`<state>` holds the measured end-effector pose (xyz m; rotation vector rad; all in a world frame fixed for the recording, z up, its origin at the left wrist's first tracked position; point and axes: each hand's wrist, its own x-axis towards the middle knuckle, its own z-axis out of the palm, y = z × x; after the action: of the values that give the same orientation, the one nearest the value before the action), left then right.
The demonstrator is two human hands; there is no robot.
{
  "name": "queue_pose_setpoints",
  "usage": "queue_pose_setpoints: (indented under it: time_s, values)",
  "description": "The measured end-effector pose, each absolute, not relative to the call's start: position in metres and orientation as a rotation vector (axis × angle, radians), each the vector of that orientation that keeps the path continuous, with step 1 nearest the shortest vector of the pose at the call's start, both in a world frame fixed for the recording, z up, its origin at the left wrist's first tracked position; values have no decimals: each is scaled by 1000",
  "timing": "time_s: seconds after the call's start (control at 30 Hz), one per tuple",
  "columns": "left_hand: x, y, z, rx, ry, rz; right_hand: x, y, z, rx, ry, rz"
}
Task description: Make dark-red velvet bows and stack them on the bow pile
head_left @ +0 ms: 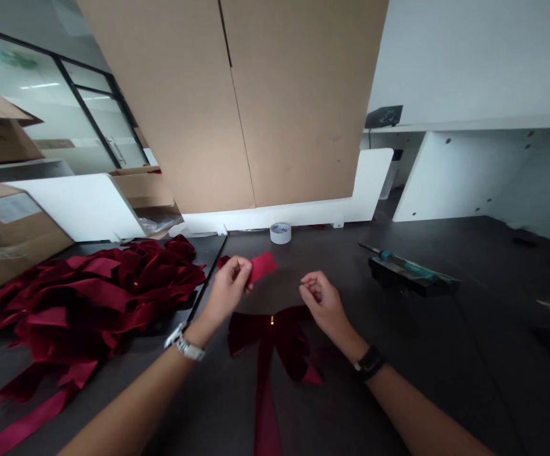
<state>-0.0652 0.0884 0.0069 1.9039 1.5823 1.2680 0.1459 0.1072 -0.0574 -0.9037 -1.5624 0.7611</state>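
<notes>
Head view: at lower centre of the frame, a dark-red velvet bow with trailing tails [287,342] lies flat on a dark matt tabletop [341,418], a small gold-coloured band [272,320] at its waist. In this inspector's judgement the bow is light, soft and limp, low in fragility; its loops would crush under pressure, so the banded waist is the sound place to take hold. Just above it, near the centre, the left hand [233,275] is closed in a thumb-and-finger pinch on a flat bright-red fabric strip [263,266], likely light and pliable, best held by an edge. The right hand [322,297], right of centre, is loosely curled, thumb near forefinger; nothing shows in it, though a small item cannot be excluded. It overlaps the bow's right loop in view; contact cannot be confirmed. At left lies a tangled dark-red fabric heap [104,285]; at right, a teal-handled pen-shaped tool [385,255] on a black holder [412,278]. Beyond, a white tape roll [281,234] sits before a tall brown cardboard panel [298,114].
</notes>
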Motion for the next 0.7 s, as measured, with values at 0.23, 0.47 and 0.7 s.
queue_pose_setpoints:
  time_s: [0.23, 0.47, 0.7]
  values:
    - [-34, 39, -27, 1213, 1175, 1066, 145, 75, -42, -592, -2267, 547]
    - [-44, 44, -30, 1295, 1237, 1075, 145, 72, -39, -576, -2282, 423]
    - [-44, 42, -31, 1277, 1188, 999, 147, 70, -36, -622, -2239, 507]
